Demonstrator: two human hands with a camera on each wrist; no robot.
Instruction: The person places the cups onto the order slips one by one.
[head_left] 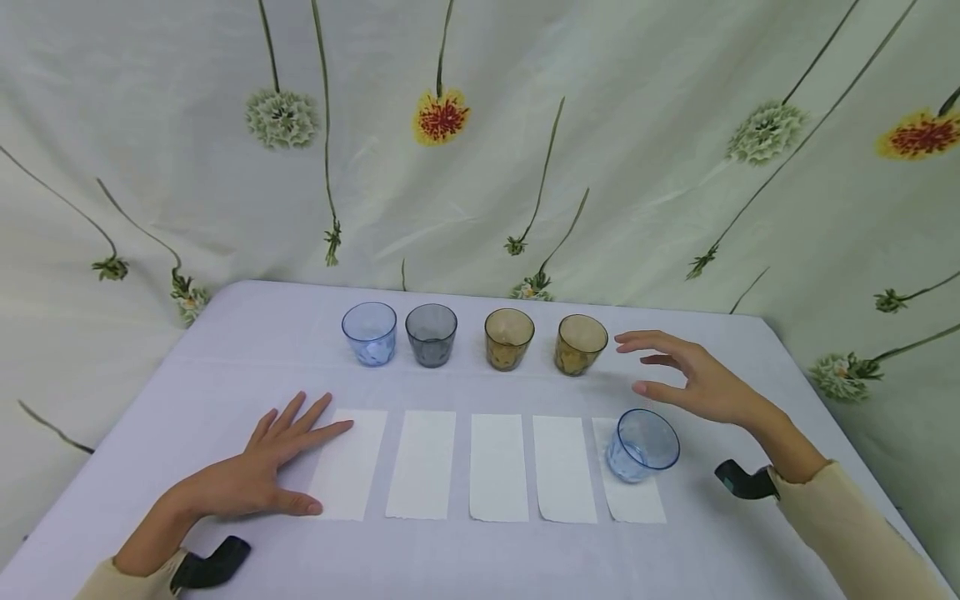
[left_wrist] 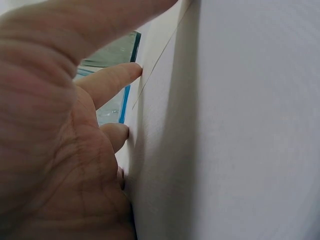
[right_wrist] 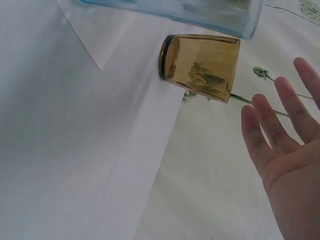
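In the head view, the right hand (head_left: 701, 379) hangs above the table (head_left: 450, 558), its thumb and fingers parted with nothing between them; the fingertips are just beside the right amber cup (head_left: 581, 346); nearer the person, the near blue cup (head_left: 641, 446) stands mouth up on the rightmost paper strip (head_left: 636, 504). The right wrist view adds the gap between fingers and amber glass, with 4 fingers spread and touching nothing; the thumb, plain in the head view, is out of this picture, and only part of a blue cup enters at the top.

The left hand (head_left: 273, 467) lies palm down with its fingers fanned, gripping nothing; its index fingertip is at the leftmost paper strip (head_left: 343, 475). The left wrist view shows what the head view hides, the underside of the palm, with fingertips meeting the white surface; behind them appear blue-edged and grey-green glass, too cropped to tell which cups they are.

Only the head view takes in the whole layout: 5 strips side by side, with 3 middle strips (head_left: 497, 471) between the outer 2; beyond them a row of 4 cups, from the left the far blue cup (head_left: 370, 333), the grey cup (head_left: 431, 336), the left amber cup (head_left: 509, 340) and the right amber cup; behind the table hangs a flower-printed cloth (head_left: 637, 208).
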